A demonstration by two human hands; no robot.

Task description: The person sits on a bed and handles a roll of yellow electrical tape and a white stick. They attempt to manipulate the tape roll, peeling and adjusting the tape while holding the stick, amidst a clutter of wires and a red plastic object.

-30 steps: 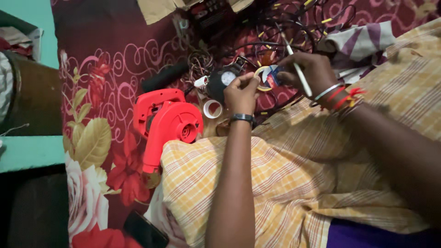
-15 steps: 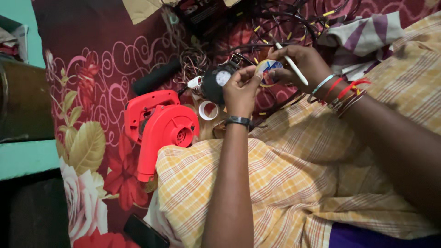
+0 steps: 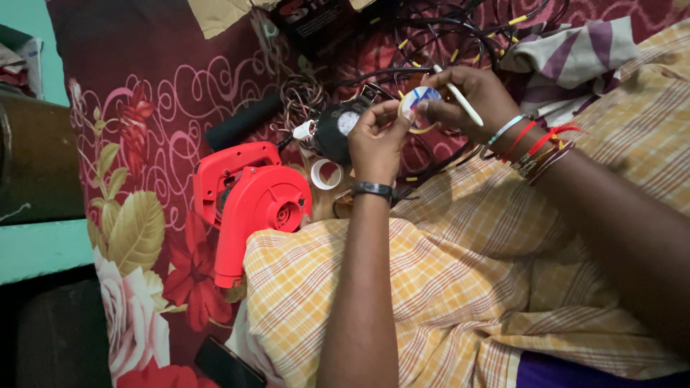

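Maroon cloth (image 3: 154,86) printed with red flowers, pale leaves and white curls covers the surface, with a turquoise ledge (image 3: 39,248) and a dark rounded object along the left edge. The person sits with a yellow checked garment (image 3: 460,287) over the lap. Both hands meet above the cloth's upper middle. The left hand (image 3: 377,140), a dark band at its wrist, pinches the near edge of a small roll of tape (image 3: 417,108) between thumb and fingertips. The right hand (image 3: 471,97), with coloured threads and bangles at its wrist, grips the roll's far side with curled fingers and also holds a thin white pen (image 3: 456,97) slanting across them. A round black gauge (image 3: 341,129) lies just left of the left hand, a white tape ring (image 3: 325,174) below it. A red blower (image 3: 251,205) lies near the knee on the left. Tangled black cables (image 3: 438,36) crowd the cloth behind the hands; the barest stretch of cloth lies to the upper left.
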